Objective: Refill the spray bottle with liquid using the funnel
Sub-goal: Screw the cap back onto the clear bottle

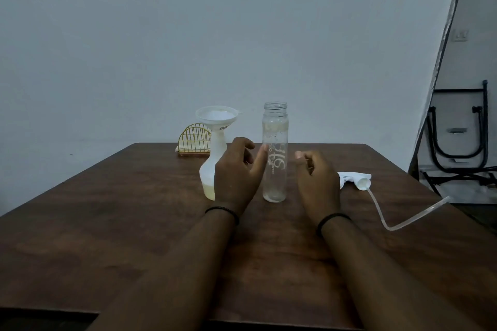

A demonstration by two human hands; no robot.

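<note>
- Both hands are hovering at the centre of the frame, either side of a tall clear glass bottle [274, 153] that is standing upright and uncapped on a dark brown wooden table [107, 223].
- Left hand [238, 173] is hanging loosely spread just left of the glass bottle, gripping nothing; one fingertip looks to be at the glass, though actual contact cannot be told.
- Right hand [317, 183] is sitting just right of the bottle with fingers gently curled, holding nothing and staying apart from the glass.
- Standing behind the left hand is a white translucent plastic spray bottle [212, 166], with a white plastic funnel [216, 117] seated in its neck and pale liquid showing near its base.
- Lying at the right of the frame, behind the right hand, is the white trigger spray head [355, 180], its clear dip tube [403, 220] curling toward the table's right edge.
- Judging by this, the pouring appears finished, since the glass bottle seems nearly empty.
- Next, lifting the funnel out and screwing the spray head back on seems called for.
- A yellow wire napkin holder [194, 140] is standing at the table's far edge.
</note>
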